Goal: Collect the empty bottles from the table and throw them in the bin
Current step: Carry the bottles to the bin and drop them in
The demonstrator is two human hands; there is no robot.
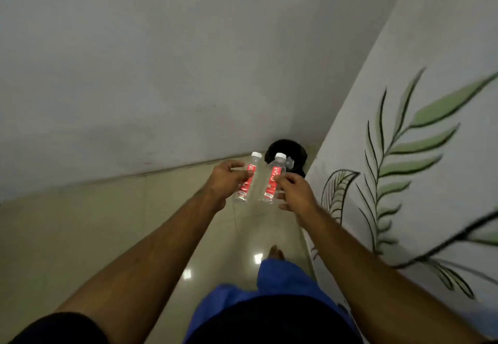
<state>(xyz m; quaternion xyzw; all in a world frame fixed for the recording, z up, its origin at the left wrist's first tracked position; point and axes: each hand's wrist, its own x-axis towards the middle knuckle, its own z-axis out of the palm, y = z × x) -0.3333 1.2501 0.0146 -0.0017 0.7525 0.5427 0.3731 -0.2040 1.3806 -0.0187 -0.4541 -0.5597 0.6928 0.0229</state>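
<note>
Ahead, both hands (225,182) (295,190) hold bottles (248,179) (272,182) before the black bin (285,149).

A glossy beige tiled floor (113,236) fills the lower left and middle of the frame. A black bin (295,152) stands on it at centre, in the corner. A bare foot (275,252) rests lower down.

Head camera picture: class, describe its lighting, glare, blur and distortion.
Head view: dim, even light with a greyish cast; two bright glare patches on the glossy floor; wide-angle bending curves the wall edges and stretches the forearms; the leaf mural smears towards the right edge; the left bottle and right bottle have soft, only partly readable labels; the black bin is a dark, detail-poor shape.
</note>
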